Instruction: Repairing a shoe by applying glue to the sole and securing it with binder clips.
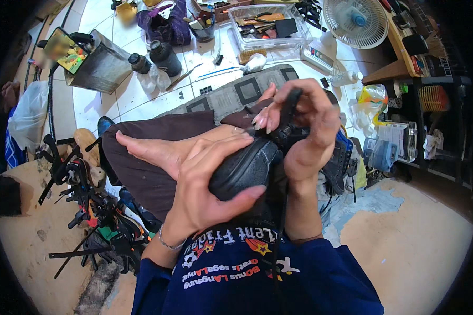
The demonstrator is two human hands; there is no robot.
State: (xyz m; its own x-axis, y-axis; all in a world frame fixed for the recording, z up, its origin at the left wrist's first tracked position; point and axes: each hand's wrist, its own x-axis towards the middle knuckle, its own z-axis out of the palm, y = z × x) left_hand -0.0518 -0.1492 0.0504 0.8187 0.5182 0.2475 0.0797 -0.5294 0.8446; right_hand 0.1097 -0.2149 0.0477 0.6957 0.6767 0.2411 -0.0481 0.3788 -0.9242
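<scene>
My left hand [207, 176] wraps round a black shoe [247, 165] with a rounded end, held over my lap. Its fingers lie on the upper side and the thumb presses on the near side. At the shoe's far right edge, my right hand [310, 131] is curled round a slim black handle-like piece [289, 113]; its exact kind is unclear. A thin black cord [279, 226] hangs below the right hand along my shirt. Much of the shoe's far end is hidden behind the right hand.
Ahead on the tiles stand a clear tool bin [270, 31], a white fan [356, 23], dark bottles [165, 59] and a metal box [102, 65] with a phone [67, 50]. Clamps and dark tools [108, 226] crowd the left. A black shelf [441, 115] stands right.
</scene>
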